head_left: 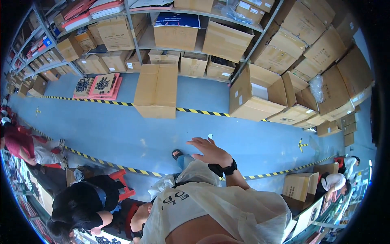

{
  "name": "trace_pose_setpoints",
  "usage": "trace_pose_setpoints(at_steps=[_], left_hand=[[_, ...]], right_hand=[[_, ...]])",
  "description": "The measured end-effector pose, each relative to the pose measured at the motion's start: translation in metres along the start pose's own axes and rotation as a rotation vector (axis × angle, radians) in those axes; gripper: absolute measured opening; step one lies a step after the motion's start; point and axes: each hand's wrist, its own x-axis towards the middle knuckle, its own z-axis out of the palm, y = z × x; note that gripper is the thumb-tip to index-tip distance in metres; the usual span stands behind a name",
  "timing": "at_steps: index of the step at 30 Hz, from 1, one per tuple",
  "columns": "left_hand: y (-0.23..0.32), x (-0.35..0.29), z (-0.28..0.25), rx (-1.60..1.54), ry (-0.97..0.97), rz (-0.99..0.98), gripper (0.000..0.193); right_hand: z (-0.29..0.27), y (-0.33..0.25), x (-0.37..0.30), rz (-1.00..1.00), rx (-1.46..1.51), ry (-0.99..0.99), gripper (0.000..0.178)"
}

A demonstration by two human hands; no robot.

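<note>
My right hand [211, 152] reaches out over the blue floor with nothing in it. Its fingers are stretched and slightly apart, and a black band [223, 166] circles the wrist. Just beyond the fingertips shows a small pale spot [210, 136]; whether it lies on the floor I cannot tell. My left hand does not show. I wear a loose white top [219, 203], and below the right hand one foot in a dark sandal [177, 153] stands on the floor. A large closed carton [155, 91] stands ahead, apart from the hand.
Shelves [227, 52] of cartons line the far side. Open cartons [258, 95] stand at the right. Pink trays [113, 90] with small black parts lie left. A co-worker in black [83, 199] sits near a red stool [122, 185]. Striped tape [203, 112] crosses the floor.
</note>
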Motion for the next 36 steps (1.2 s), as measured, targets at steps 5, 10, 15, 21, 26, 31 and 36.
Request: trace_pose_setpoints(at_steps=[5,10,15,21,26,31,36], left_hand=[[-0.018,0.014,0.014,-0.057,0.024,0.021,0.037],[-0.03,0.037,0.03,-0.109,0.066,0.066,0.037],[-0.015,0.053,0.039,-0.005,0.196,0.152,0.017],[-0.047,0.06,0.056,0.014,0.07,-0.059,0.013],[0.025,0.014,0.05,-0.569,0.095,0.032,0.02],[-0.051,0.05,0.128,-0.212,0.828,-0.401,0.029],[-0.125,0.141,0.261,-0.466,1.13,-0.403,0.027]], right_hand=[[0.0,0.008,0.002,-0.014,-0.008,0.01,0.054],[-0.001,0.015,0.008,-0.031,-0.026,-0.002,0.054],[-0.01,0.02,0.015,-0.045,-0.036,0.013,0.051],[0.042,0.081,0.093,0.023,-0.111,-0.186,0.038],[0.136,0.149,0.156,0.092,-0.497,-0.609,0.047],[0.169,0.136,0.206,-0.254,-0.658,-0.899,0.049],[0.23,0.094,0.249,-0.386,-0.572,-1.145,0.041]])
